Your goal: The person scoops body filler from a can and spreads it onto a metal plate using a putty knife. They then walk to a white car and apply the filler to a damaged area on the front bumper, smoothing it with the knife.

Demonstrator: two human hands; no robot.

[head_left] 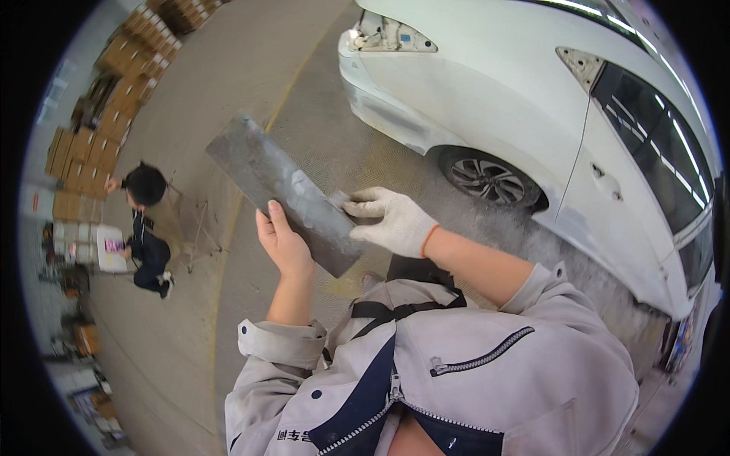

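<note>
My bare left hand [288, 242] grips a long, flat grey metal plate [247, 169] by its near edge, thumb on top. Whitish-grey paste-like smears [303, 187] cover part of the plate's face, which is tilted. My right hand [395, 220], in a white knit glove with an orange cuff, is at the plate's right edge. Its fingers are pinched together, with a small greyish edge showing at their tips. What that piece is stays mostly hidden.
A white car [487, 83] with grey sanded patches, its tail lamp opening bare, stands at the right. Its wheel [490, 178] is close beyond my right hand. At the left a person [148, 228] sits by a small white table [111, 249]. Cardboard boxes [125, 99] are stacked behind.
</note>
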